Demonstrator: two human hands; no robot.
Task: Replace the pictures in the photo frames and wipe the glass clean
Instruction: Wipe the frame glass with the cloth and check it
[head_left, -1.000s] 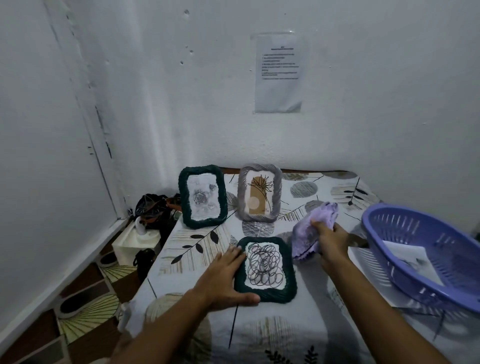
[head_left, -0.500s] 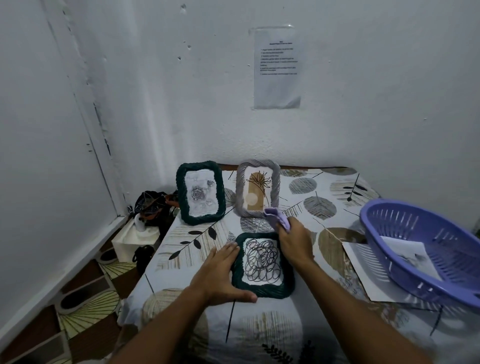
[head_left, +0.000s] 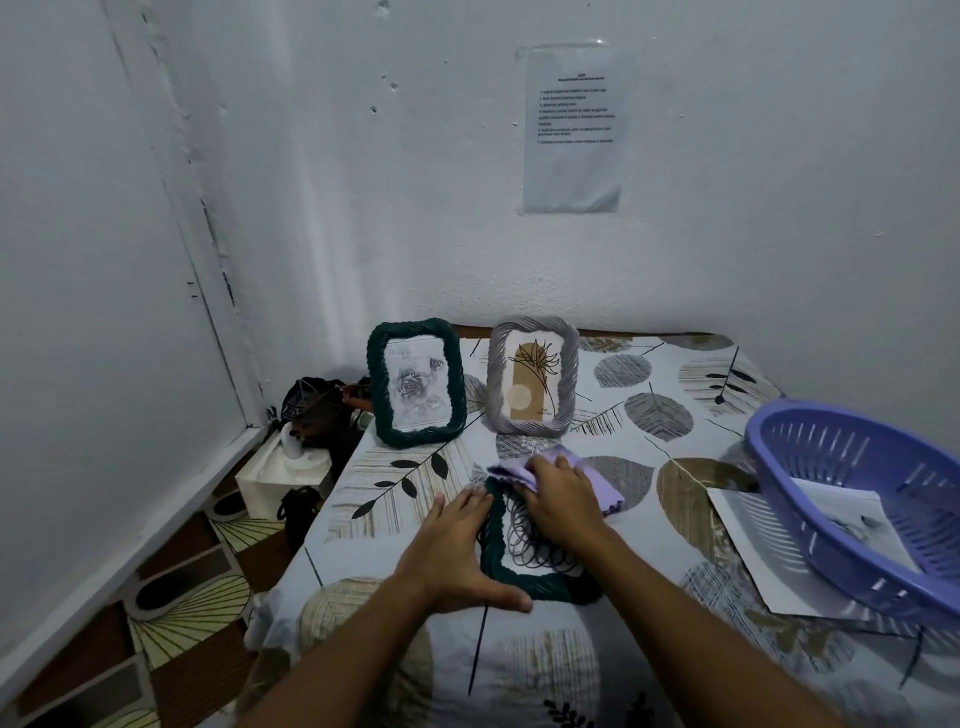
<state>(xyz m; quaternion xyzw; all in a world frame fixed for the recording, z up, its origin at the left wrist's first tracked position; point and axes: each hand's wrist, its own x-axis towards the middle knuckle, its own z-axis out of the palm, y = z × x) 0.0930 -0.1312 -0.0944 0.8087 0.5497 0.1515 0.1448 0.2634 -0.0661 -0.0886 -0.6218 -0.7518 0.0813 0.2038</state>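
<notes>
A dark green frame (head_left: 498, 566) with a black scribble picture lies flat on the leaf-patterned tablecloth (head_left: 649, 519). My left hand (head_left: 457, 556) rests flat along its left edge and near corner, fingers spread. My right hand (head_left: 558, 499) presses a lilac cloth (head_left: 597, 480) onto the upper part of its glass. Behind stand two upright frames: a dark green frame (head_left: 415, 382) with a rose drawing, and to its right a grey frame (head_left: 532, 374) with a plant drawing.
A purple slotted basket (head_left: 852, 499) holding a printed sheet sits at the right, on top of another sheet (head_left: 748, 556). Left of the table, on the floor, are a white box (head_left: 280, 473) and dark bags (head_left: 317, 410). Walls close in behind and left.
My right hand brought the lilac cloth from the right over to the flat frame and now presses it on the glass. The left hand stayed on the frame's left edge.
</notes>
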